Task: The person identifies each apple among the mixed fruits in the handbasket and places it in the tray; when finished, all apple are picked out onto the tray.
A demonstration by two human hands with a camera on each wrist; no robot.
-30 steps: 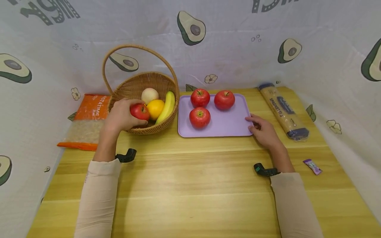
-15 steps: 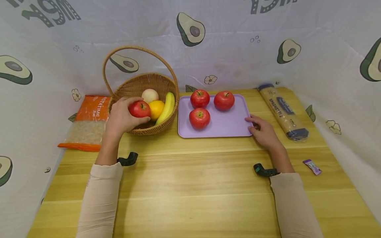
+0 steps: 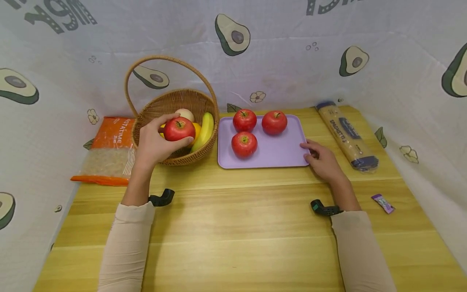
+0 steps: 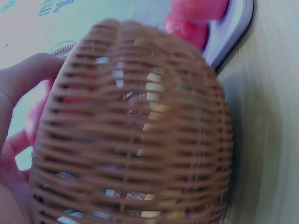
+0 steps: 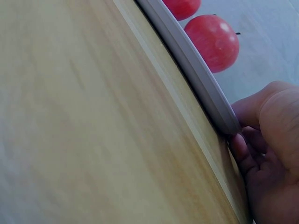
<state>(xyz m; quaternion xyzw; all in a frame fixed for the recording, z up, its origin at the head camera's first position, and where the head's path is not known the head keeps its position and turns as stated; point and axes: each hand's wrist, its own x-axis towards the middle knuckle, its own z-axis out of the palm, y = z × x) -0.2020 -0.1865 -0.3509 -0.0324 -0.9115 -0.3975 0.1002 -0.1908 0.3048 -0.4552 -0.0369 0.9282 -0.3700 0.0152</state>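
My left hand (image 3: 153, 140) grips a red apple (image 3: 179, 129) between thumb and fingers, above the wicker basket (image 3: 171, 98). Inside lie a banana (image 3: 206, 129), a yellow-orange round fruit (image 3: 198, 129) partly behind the apple, and a pale round one (image 3: 185, 114). In the left wrist view the basket's woven side (image 4: 135, 126) covers most of the apple. My right hand (image 3: 324, 163) pinches the right edge of a lilac tray (image 3: 282, 152) near its front corner. Three red apples sit on it: one at the back (image 3: 245, 120), one right of that (image 3: 274, 123), one in front (image 3: 244, 144).
An orange and clear food bag (image 3: 109, 152) lies left of the basket, partly behind my left arm. Right of the tray rests a spaghetti pack (image 3: 346, 136), with a small purple packet (image 3: 383, 204) nearer the front. An avocado-print cloth (image 3: 284, 61) hangs behind the wooden table (image 3: 233, 227).
My left hand has lifted the apple from among the basket's fruit and brought it slightly to the right. My right hand and the tray have stayed in place.
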